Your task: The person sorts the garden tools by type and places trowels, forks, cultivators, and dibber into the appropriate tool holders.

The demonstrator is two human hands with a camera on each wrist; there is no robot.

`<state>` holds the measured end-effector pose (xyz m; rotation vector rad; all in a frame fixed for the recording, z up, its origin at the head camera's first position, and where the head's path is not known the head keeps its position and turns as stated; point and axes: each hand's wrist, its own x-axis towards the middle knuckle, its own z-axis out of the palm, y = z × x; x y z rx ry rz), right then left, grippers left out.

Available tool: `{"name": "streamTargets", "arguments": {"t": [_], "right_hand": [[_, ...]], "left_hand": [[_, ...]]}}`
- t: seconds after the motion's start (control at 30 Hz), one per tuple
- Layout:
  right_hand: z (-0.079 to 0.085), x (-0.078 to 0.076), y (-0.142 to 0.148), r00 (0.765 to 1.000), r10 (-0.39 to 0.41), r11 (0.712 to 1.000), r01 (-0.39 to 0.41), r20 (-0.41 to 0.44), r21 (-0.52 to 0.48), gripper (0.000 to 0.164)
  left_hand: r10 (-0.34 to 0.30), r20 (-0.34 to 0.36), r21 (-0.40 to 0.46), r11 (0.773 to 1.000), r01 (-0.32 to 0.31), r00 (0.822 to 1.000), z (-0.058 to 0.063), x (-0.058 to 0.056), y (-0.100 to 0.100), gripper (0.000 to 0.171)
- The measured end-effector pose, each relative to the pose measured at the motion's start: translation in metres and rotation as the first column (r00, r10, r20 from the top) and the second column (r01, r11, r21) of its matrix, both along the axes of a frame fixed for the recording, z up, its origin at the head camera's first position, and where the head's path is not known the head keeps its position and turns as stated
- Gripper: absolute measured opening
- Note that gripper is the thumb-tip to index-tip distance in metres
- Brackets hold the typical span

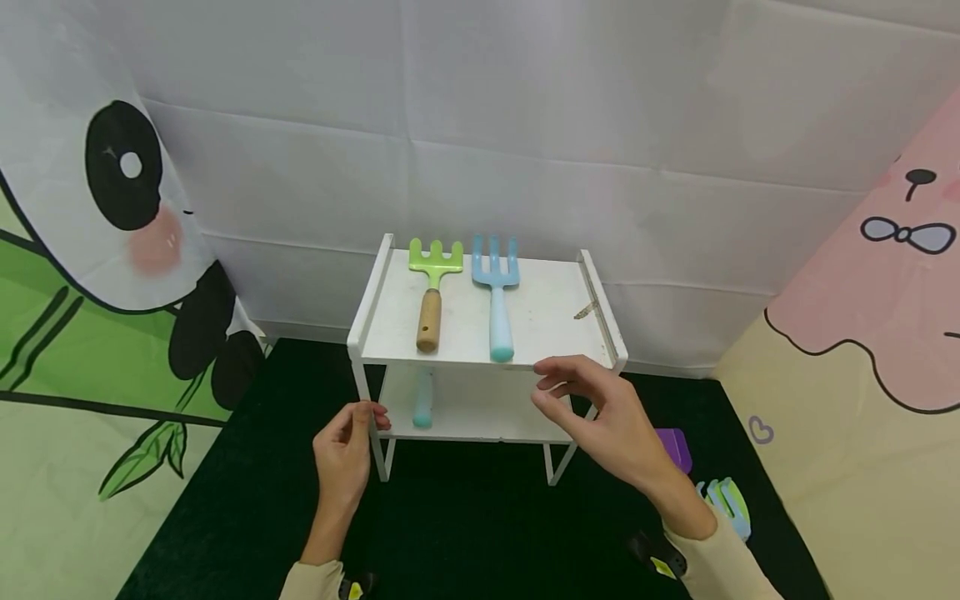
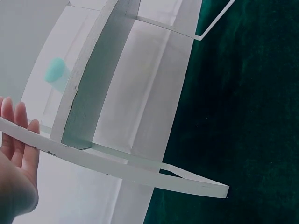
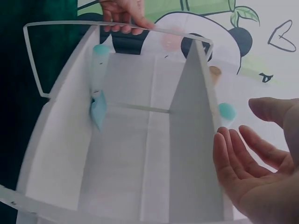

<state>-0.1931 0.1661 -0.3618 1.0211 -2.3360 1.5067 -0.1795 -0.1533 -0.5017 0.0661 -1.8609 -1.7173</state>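
Observation:
A small white two-tier shelf [image 1: 551, 317] stands in front of me. On its top tier lie a green hand rake [image 1: 430, 321] with a wooden handle and a light blue hand fork [image 1: 500, 325], both with handles toward me. The lower tier holds a blue hand tool [image 3: 98, 109], perhaps a trowel, partly hidden in the head view. My left hand [image 1: 345, 454] grips the shelf's left front leg, with fingers behind it [image 2: 18, 135]. Near the top tier's front right edge, my right hand [image 1: 600, 417] hovers with relaxed fingers [image 3: 233, 158] and holds nothing.
On the dark green floor at right lie a purple object [image 1: 675, 450] and a blue and green pronged piece [image 1: 729, 504], partly behind my right forearm. A white cloth wall [image 1: 487, 150] rises behind the shelf. Printed cartoon panels flank both sides.

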Motion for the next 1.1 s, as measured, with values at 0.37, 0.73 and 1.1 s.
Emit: {"name": "streamTargets", "arguments": {"t": [0.37, 0.73, 1.1], "right_hand": [[-0.023, 0.003, 0.011, 1.0, 0.027, 0.999, -0.027, 0.004, -0.021, 0.038], [-0.048, 0.006, 0.022, 1.0, -0.012, 1.0, 0.012, 0.005, -0.023, 0.041], [-0.069, 0.01, 0.033, 0.998, -0.061, 0.998, 0.061, 0.026, -0.016, 0.038]], "left_hand": [[0.001, 0.001, -0.02, 1.0, -0.001, 1.0, 0.0, 0.0, 0.0, 0.031], [0.013, -0.007, -0.03, 0.999, -0.013, 1.0, -0.004, -0.002, -0.001, 0.033], [0.023, -0.003, -0.031, 0.999, -0.023, 1.0, -0.004, -0.002, -0.001, 0.032]]}}
